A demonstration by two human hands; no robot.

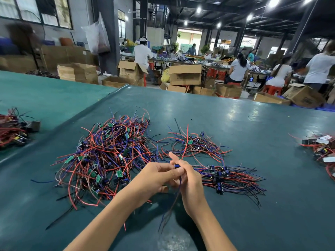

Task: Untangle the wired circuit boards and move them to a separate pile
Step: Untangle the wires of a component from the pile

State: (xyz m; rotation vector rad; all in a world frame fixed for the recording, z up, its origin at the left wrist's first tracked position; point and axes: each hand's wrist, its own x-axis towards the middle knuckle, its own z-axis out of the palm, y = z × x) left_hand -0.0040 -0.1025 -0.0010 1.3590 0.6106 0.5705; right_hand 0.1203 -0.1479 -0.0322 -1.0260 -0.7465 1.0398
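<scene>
Head view: the held circuit board (176, 166) is raised above the green surface (253, 124), between the fingertips of the left hand (157, 176) and the right hand (190, 182). Both grips are narrow and pinch the board. How the right-hand fingers sit on it is partly hidden. The trailing leads (172, 211) hang from the board between the wrists and are blurred. A red lead (184, 142) rises from the grip toward the loose cluster (197, 142). It cannot be told whether this lead belongs to the held board. The tangled pile (108, 156) lies to the left. The sorted pile (230, 178), with its boards roughly aligned, lies just beside the right hand.

Probable faults from this state:

1. Dragging. If the red lead is looped into the loose cluster, moving the board right would pull the cluster along and mix it into the sorted pile.
2. Joint strain. The leads are thin. A sharp pull against a snag would load the solder points and might tear a lead off the board.
3. Re-tangling. The hanging leads could sweep across the sorted pile on set-down and hook its wires.
4. Slip. A fingertip pinch on a small board gives little hold, so a snagged lead could pull the board free.
</scene>
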